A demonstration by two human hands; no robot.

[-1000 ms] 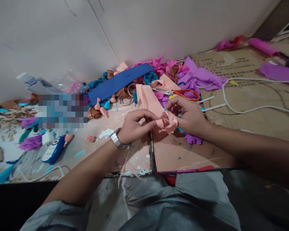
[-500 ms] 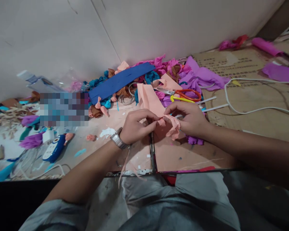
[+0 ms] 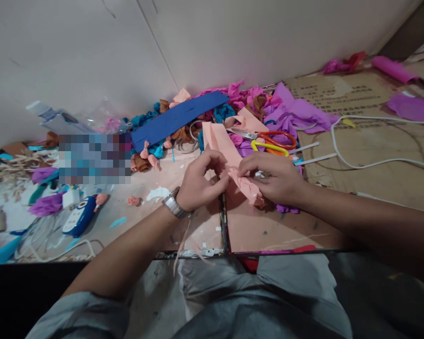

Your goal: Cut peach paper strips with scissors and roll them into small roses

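A crumpled piece of peach crepe paper is pinched between my two hands over the table. My left hand, with a metal watch on its wrist, grips the left end between thumb and fingers. My right hand closes on the paper from the other side, its lower part hanging below the fingers. Just behind lies a flat peach paper strip, its near end hidden by my hands. Scissors with orange handles and a yellow-handled tool rest beyond my right hand.
A folded blue paper strip lies on a heap of crumpled coloured paper along the wall. To the left are a blue-and-white handheld device and a small peach paper bud. A white cable crosses the cardboard at right.
Both hands have shifted slightly, the left one's fingers rising. The peach crepe paper has become more gathered and now slants down to the right between them.
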